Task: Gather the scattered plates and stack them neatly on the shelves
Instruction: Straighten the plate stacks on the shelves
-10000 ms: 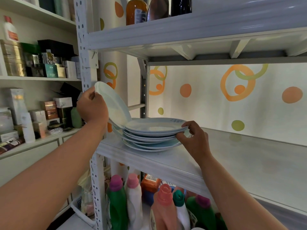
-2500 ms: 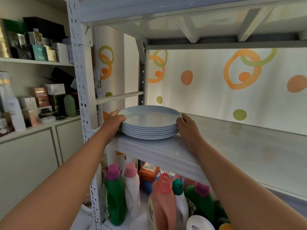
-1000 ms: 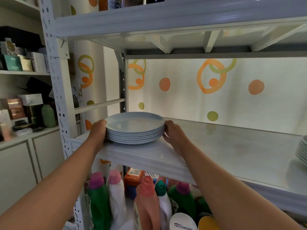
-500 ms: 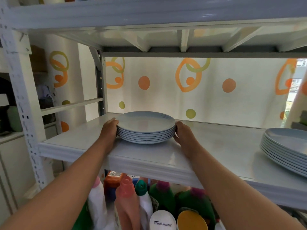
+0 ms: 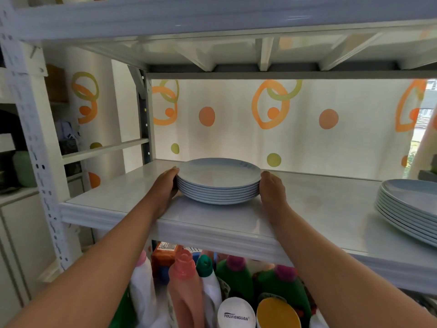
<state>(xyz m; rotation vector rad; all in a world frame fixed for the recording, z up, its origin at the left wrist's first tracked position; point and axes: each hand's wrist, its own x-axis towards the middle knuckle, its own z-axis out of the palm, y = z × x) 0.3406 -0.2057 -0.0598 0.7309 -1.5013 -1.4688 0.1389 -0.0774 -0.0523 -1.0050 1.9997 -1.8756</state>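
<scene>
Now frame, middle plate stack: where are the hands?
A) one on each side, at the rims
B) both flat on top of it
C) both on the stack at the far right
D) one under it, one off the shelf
A: the left hand and the right hand hold opposite sides of the plate stack, which sits on the shelf; the second stack at the right is untouched.

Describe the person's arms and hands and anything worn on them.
The left forearm and right forearm are bare to the frame edge: no sleeves, watch or bracelet. The left hand and right hand are ungloved, no ring showing; some fingers are hidden.
</scene>
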